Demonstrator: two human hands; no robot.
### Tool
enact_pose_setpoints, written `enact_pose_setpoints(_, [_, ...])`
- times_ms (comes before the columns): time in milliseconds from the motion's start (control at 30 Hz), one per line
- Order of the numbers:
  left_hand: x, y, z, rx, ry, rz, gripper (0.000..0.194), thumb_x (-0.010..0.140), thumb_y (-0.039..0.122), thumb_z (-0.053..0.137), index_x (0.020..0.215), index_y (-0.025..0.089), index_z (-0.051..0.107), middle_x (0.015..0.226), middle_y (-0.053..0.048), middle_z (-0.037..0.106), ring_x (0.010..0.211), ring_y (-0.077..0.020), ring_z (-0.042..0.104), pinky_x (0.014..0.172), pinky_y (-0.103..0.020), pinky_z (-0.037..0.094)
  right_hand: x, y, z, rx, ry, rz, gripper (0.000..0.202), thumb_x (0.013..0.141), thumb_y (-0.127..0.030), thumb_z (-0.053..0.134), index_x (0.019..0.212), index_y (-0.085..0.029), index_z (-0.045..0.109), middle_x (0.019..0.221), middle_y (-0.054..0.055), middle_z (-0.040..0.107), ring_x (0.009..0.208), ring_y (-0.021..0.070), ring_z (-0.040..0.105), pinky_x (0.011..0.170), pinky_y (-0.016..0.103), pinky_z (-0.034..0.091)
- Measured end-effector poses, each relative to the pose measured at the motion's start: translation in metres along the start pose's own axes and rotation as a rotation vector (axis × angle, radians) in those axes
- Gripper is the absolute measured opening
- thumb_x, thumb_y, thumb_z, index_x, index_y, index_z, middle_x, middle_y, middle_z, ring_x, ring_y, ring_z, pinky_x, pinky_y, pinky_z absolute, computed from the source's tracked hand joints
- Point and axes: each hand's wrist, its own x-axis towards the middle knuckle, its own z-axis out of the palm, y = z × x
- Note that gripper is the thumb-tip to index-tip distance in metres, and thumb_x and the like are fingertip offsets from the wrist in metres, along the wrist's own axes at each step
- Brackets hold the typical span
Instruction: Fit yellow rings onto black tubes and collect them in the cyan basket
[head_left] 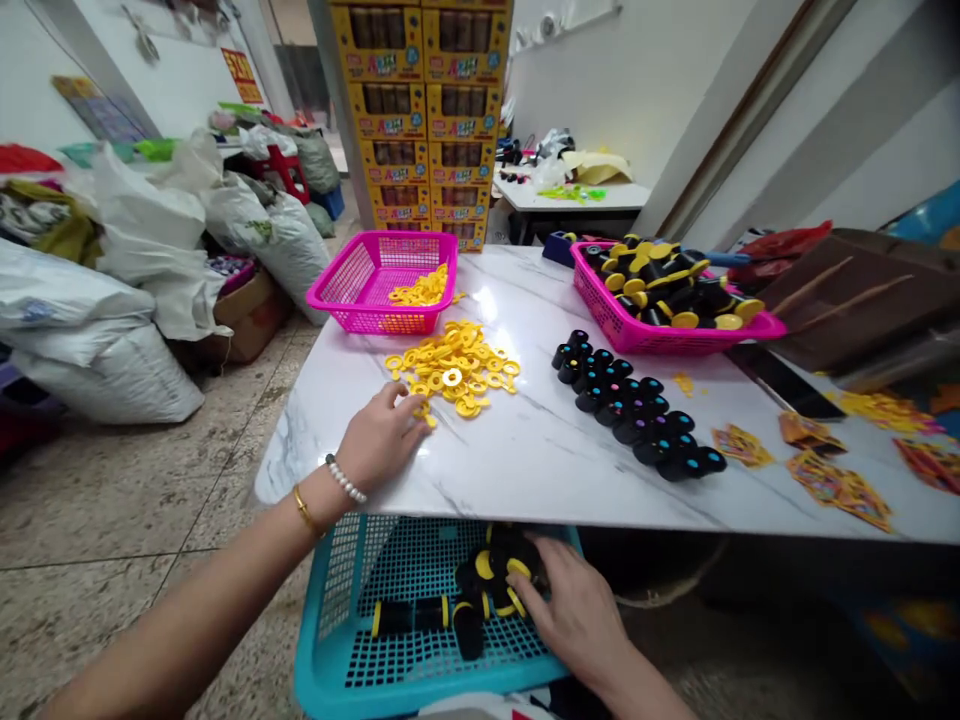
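Working remotely, my left hand (382,437) touches yellow rings (459,362), my right hand (581,605) black cups (504,548); I can't tell either grip.

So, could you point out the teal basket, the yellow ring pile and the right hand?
Teal basket (312,640): head view, on its left rim.
Yellow ring pile (457,354): head view, near its middle.
Right hand (579,606): head view, back of the hand.

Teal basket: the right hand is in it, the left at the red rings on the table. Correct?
Not red: the head view shows the rings are yellow. The right hand is in the teal basket and the left hand at the rings on the table.
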Motion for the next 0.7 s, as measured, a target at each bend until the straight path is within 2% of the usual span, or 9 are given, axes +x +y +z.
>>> enact_pose_setpoints(100, [0.000, 0.001, 0.008, 0.014, -0.090, 0.057, 0.022, 0.091, 0.030, 0.048, 0.107, 0.019, 0.059, 0.100, -0.007, 0.058, 0.088, -0.0186, 0.059, 0.081, -0.035, 0.051, -0.001, -0.001, 0.004, -0.049, 0.029, -0.001, 0.034, 0.083, -0.026, 0.058, 0.115, -0.014, 0.058, 0.100, 0.014, 0.067, 0.093, 0.0289, 0.063, 0.081, 0.042, 0.052])
enact_pose_setpoints(200, [-0.011, 0.025, 0.013, -0.019, -0.149, 0.141, 0.021, 0.095, 0.028, 0.040, 0.097, 0.018, 0.058, 0.091, -0.006, 0.057, 0.081, -0.0169, 0.057, 0.074, -0.032, 0.051, -0.001, -0.009, 0.002, -0.046, 0.022, 0.030, 0.033, 0.081, -0.025, 0.060, 0.112, -0.012, 0.060, 0.102, 0.014, 0.066, 0.094, 0.0288, 0.061, 0.083, 0.042, 0.051])
enact_pose_setpoints(267, [-0.014, 0.043, 0.014, -0.045, -0.154, 0.186, 0.019, 0.095, 0.027, 0.040, 0.095, 0.018, 0.056, 0.096, -0.006, 0.055, 0.081, -0.0169, 0.057, 0.072, -0.031, 0.050, -0.001, -0.013, -0.001, -0.048, -0.002, 0.054, 0.039, 0.079, -0.022, 0.063, 0.116, -0.014, 0.059, 0.104, 0.013, 0.066, 0.096, 0.0289, 0.060, 0.085, 0.043, 0.049])
enact_pose_setpoints(400, [0.000, 0.080, 0.012, -0.204, -0.104, 0.189, 0.011, 0.093, 0.025, 0.044, 0.092, 0.018, 0.053, 0.097, -0.006, 0.055, 0.081, -0.0160, 0.056, 0.072, -0.029, 0.048, 0.001, -0.018, -0.018, 0.037, 0.041, 0.050, 0.063, 0.072, -0.034, 0.074, 0.128, -0.016, 0.051, 0.112, 0.012, 0.064, 0.100, 0.0304, 0.058, 0.089, 0.044, 0.046])
enact_pose_setpoints(467, [0.011, 0.097, 0.013, -0.307, -0.149, 0.207, 0.008, 0.092, 0.024, 0.047, 0.088, 0.019, 0.052, 0.086, -0.003, 0.055, 0.075, -0.0143, 0.055, 0.069, -0.027, 0.047, 0.001, -0.018, -0.035, 0.169, 0.160, 0.035, 0.048, 0.075, -0.038, 0.071, 0.116, -0.017, 0.057, 0.102, 0.009, 0.065, 0.090, 0.0248, 0.060, 0.082, 0.037, 0.048])
enact_pose_setpoints(533, [0.021, 0.112, 0.018, -0.326, -0.213, 0.234, 0.008, 0.092, 0.024, 0.048, 0.087, 0.019, 0.052, 0.081, -0.002, 0.056, 0.072, -0.0140, 0.056, 0.067, -0.026, 0.046, 0.002, -0.016, -0.052, 0.266, 0.312, 0.074, 0.016, 0.083, -0.033, 0.063, 0.091, -0.019, 0.061, 0.080, 0.003, 0.063, 0.072, 0.0175, 0.059, 0.070, 0.029, 0.048])
enact_pose_setpoints(567, [0.026, 0.116, 0.023, -0.290, -0.239, 0.239, 0.009, 0.092, 0.024, 0.048, 0.087, 0.019, 0.054, 0.082, -0.002, 0.057, 0.073, -0.0146, 0.056, 0.067, -0.026, 0.046, 0.003, -0.014, -0.060, 0.288, 0.381, 0.107, 0.011, 0.086, -0.030, 0.060, 0.083, -0.019, 0.059, 0.072, 0.001, 0.059, 0.065, 0.0151, 0.056, 0.064, 0.027, 0.047])
enact_pose_setpoints(633, [0.036, 0.120, 0.034, -0.176, -0.269, 0.220, 0.010, 0.091, 0.020, 0.048, 0.093, 0.018, 0.057, 0.088, -0.005, 0.061, 0.078, -0.0173, 0.059, 0.070, -0.029, 0.047, 0.007, -0.008, -0.071, 0.305, 0.471, 0.160, 0.012, 0.086, -0.028, 0.060, 0.079, -0.020, 0.056, 0.069, 0.000, 0.056, 0.059, 0.0132, 0.053, 0.058, 0.025, 0.044])
enact_pose_setpoints(700, [0.045, 0.119, 0.044, -0.105, -0.268, 0.165, 0.023, 0.088, 0.016, 0.051, 0.110, 0.016, 0.056, 0.093, -0.008, 0.064, 0.081, -0.0195, 0.061, 0.072, -0.031, 0.048, 0.013, -0.002, -0.077, 0.340, 0.489, 0.176, 0.009, 0.086, -0.028, 0.060, 0.086, -0.019, 0.058, 0.074, 0.001, 0.058, 0.059, 0.0127, 0.054, 0.057, 0.025, 0.045])
